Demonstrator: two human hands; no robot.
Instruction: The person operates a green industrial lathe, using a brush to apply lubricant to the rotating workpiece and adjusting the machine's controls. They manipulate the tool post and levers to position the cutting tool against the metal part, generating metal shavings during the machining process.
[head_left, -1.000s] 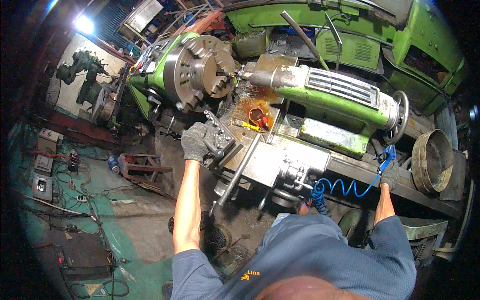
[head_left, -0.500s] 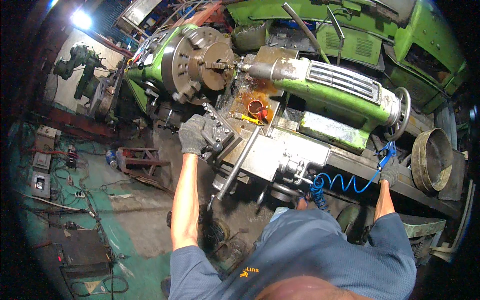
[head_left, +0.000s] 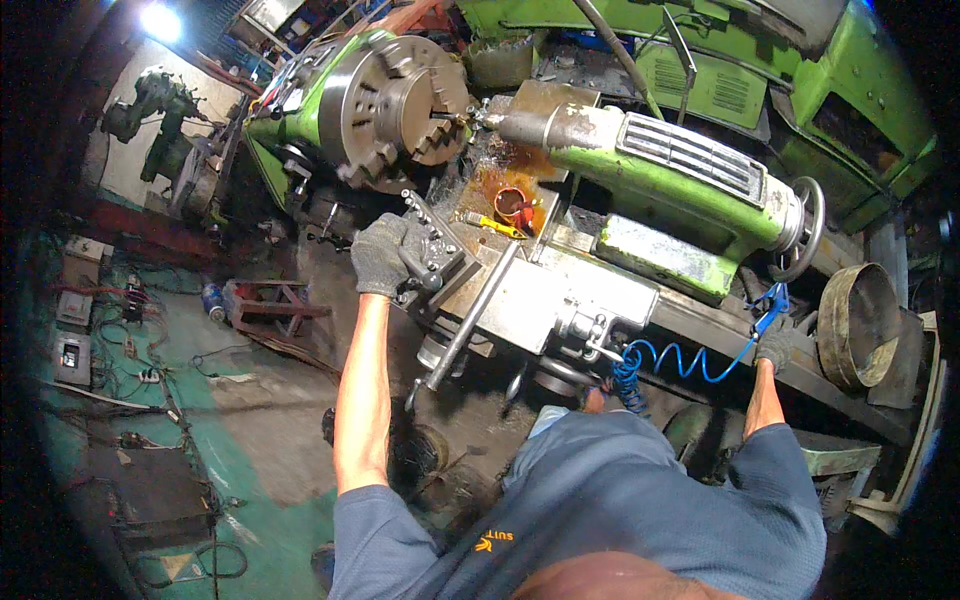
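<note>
My left hand [head_left: 382, 255], in a grey knit glove, is closed round the lever [head_left: 425, 275] on a lathe tool post [head_left: 432, 240] with a row of bolts. The glove hides part of the lever. Far to the right, my gloved right hand [head_left: 774, 346] is at the lower end of a blue air blow gun [head_left: 771, 308], below the tailstock handwheel [head_left: 803, 230]; its fingers look closed round the gun's handle. From there a coiled blue hose [head_left: 690, 368] runs left to the carriage. The large chuck [head_left: 405, 110] faces the green tailstock [head_left: 660, 165].
On the rusty cross slide lie a red-rimmed pot [head_left: 512, 203] and a yellow-handled brush [head_left: 495, 224]. A long bar [head_left: 465, 325] slants over the carriage. Right of my right hand stands a large metal ring [head_left: 858, 325]. Cables and boxes [head_left: 75, 310] lie on the floor at left.
The chuck's jaws sit at a different angle, so it has turned. Both hands keep their places on the machine, while the whole view has shifted slightly.
</note>
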